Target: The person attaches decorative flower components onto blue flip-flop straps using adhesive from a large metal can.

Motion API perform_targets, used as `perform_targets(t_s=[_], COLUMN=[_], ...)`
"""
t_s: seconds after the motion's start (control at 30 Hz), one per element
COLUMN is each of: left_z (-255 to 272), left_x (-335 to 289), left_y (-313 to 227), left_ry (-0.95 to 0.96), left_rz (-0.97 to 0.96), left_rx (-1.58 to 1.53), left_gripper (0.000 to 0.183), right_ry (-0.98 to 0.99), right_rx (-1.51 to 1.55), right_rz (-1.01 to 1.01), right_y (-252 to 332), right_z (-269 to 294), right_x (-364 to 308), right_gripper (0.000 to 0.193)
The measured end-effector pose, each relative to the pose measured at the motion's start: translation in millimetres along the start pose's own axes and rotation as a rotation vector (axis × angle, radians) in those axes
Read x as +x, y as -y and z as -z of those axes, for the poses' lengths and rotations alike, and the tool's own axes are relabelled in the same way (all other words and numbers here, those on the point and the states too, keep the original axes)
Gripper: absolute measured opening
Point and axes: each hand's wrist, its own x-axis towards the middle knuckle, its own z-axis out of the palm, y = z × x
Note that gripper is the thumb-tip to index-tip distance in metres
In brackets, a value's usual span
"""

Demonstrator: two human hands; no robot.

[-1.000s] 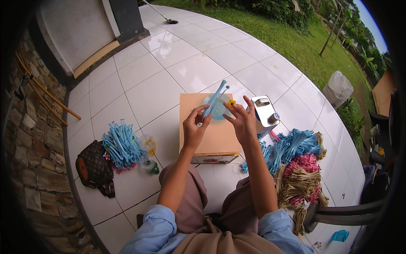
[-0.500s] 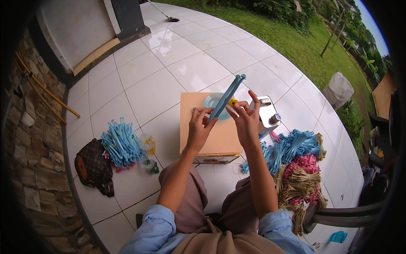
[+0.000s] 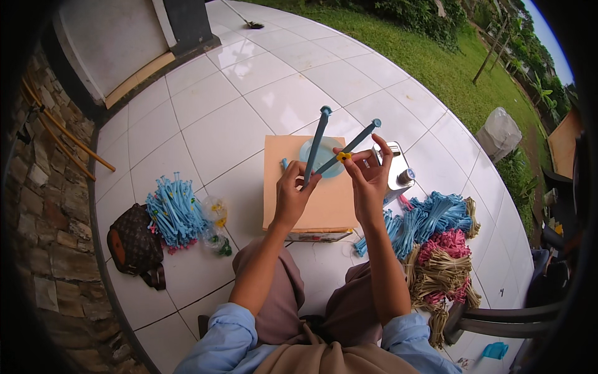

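Note:
My left hand (image 3: 293, 198) pinches the lower ends of two blue, strap-like pieces with knobbed tips above the box. The left piece (image 3: 318, 138) stands nearly upright. The right piece (image 3: 360, 136) slants up to the right, so the two form a V. A small yellow flower (image 3: 344, 157) sits against the slanted piece, by the thumb and fingers of my right hand (image 3: 370, 181), which grips there. Below them, a pale blue dish (image 3: 331, 147) rests on a box with a peach-coloured top (image 3: 327, 212). A small blue piece (image 3: 284, 163) lies near my left fingers.
A metal can (image 3: 398, 171) with a thread spool (image 3: 406, 176) stands right of the box. Bundles of blue (image 3: 439, 212), pink and tan strips (image 3: 442, 274) pile beyond my right forearm. At left are a brown bag (image 3: 134, 240), a blue bundle (image 3: 179, 209) and plastic bags (image 3: 217, 215).
The two blue pieces, close together before, have spread into a V. My right hand has shifted slightly right with the slanted piece and the yellow flower.

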Motion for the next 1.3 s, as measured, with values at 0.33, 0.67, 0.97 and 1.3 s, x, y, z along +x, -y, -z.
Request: perform_targets(t_s=[0.33, 0.67, 0.97, 1.3], left_z=[2, 2, -3, -5], left_x=[0, 2, -2, -1], left_y=[-6, -20, -32, -31], left_ry=[0.070, -0.007, -0.082, -0.018], left_rz=[0.289, 0.484, 0.395, 0.327], left_rx=[-0.280, -0.773, -0.548, -0.564], left_gripper=[0.016, 0.034, 0.035, 0.033], right_ry=[0.112, -0.047, -0.090, -0.154], right_rx=[-0.228, -0.255, -0.103, 0.092], right_rz=[0.186, 0.188, -0.214, -0.407], right_y=[-4, 4, 16, 3], right_z=[2, 15, 10, -1], right_x=[1, 5, -7, -8], right_gripper=[0.064, 0.050, 0.049, 0.050])
